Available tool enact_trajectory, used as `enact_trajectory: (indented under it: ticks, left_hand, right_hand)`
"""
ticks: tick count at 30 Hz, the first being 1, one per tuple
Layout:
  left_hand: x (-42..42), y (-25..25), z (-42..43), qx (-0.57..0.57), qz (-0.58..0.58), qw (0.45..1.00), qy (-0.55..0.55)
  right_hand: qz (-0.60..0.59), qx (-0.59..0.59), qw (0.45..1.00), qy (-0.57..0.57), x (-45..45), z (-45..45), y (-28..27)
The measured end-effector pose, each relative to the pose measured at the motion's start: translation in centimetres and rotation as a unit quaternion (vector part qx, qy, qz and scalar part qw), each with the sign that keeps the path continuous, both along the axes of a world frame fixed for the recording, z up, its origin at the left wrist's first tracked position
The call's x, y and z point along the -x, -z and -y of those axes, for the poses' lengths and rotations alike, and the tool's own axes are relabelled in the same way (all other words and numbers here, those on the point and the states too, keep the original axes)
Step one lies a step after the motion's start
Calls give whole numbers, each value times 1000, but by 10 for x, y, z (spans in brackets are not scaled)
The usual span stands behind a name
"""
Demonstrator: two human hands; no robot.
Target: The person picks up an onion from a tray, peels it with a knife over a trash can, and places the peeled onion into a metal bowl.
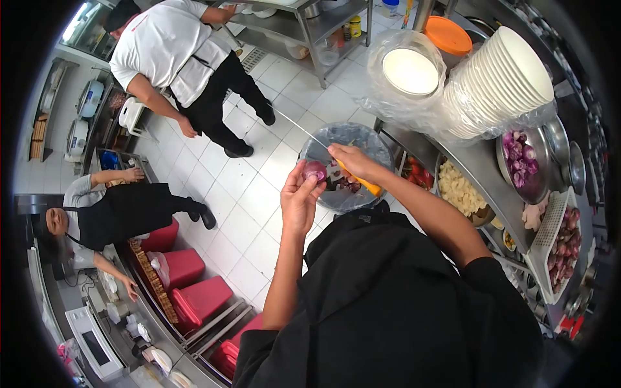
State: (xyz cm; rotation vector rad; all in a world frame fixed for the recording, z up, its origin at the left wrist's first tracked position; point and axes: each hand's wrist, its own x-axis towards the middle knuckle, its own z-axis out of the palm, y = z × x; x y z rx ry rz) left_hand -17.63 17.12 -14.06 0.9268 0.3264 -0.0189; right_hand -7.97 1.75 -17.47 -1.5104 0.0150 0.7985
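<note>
A red onion [314, 171] is pinched in the fingertips of my left hand [299, 200], its purple skin facing up. My right hand [354, 161] grips a knife [370, 185] by its yellow handle, with the long thin blade pointing away to the upper left. Both hands are over a bin [381, 143] lined with a plastic bag, and dark purple peelings [343, 182] lie inside it. To the right, a metal bowl [542, 184] holds peeled red onions [519, 161]. A white perforated basket [545, 240] contains more onions with skins on.
Stacked white tubs [498, 81] in plastic stand on the metal counter [475, 161]. Beneath it is a container of pale chopped food [459, 187]. One person [187, 64] stands ahead; another person [123, 216] is at the left counter, above red bins [200, 301].
</note>
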Motion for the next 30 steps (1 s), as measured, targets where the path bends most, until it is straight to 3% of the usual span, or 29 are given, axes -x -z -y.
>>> enact_trajectory:
  ticks: [3,5,8,15,23,30]
  left_hand:
    - [-4,2,0,-32,12,999,-8]
    - [-7,-1,2,-27,16,999,-8]
    - [-13,-8,10,-10,28,999,-13]
    - [-26,-6,21,-16,87,996,-13]
    - [-25,-11,23,-30,95,995,-22]
    - [-20,-9,20,-155,104,981,-54]
  right_hand:
    - [28,43,998,-36,6,10,-9]
    - [169,93,981,-21,18,17,-19]
    - [243,83,966,-26,39,26,-60]
    - [309,65,948,-32,56,31,-83]
    - [281,86,954,-64,57,34,-94]
    - [254,98,957,-101,57,31,-98]
